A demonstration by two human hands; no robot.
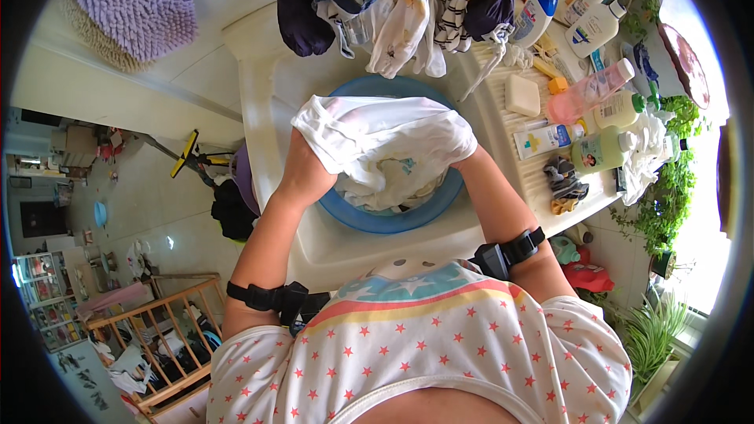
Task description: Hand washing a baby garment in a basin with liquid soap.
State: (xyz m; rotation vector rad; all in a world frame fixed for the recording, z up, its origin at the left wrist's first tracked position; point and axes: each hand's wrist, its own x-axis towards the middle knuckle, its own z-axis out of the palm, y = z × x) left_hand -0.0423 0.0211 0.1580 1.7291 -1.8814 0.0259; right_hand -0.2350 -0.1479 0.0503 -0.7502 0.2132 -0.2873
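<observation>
Lilac mat (141, 8), plant (656, 336) (green, spiky).

Both arms in my view, reaching forward, roughly mirrored. Left forearm (267, 247) bare, slanting up and inward. Right forearm (503, 202) bare too, slanting inward from the other side. Left hand (312, 166): I get the part nearest the wrist, fingers covered, so I can't read finger pose. Right hand (470, 159): mostly hidden, I only see a bit by the wrist; finger pose also unreadable. Hands about level, well apart, not touching each other.
</observation>
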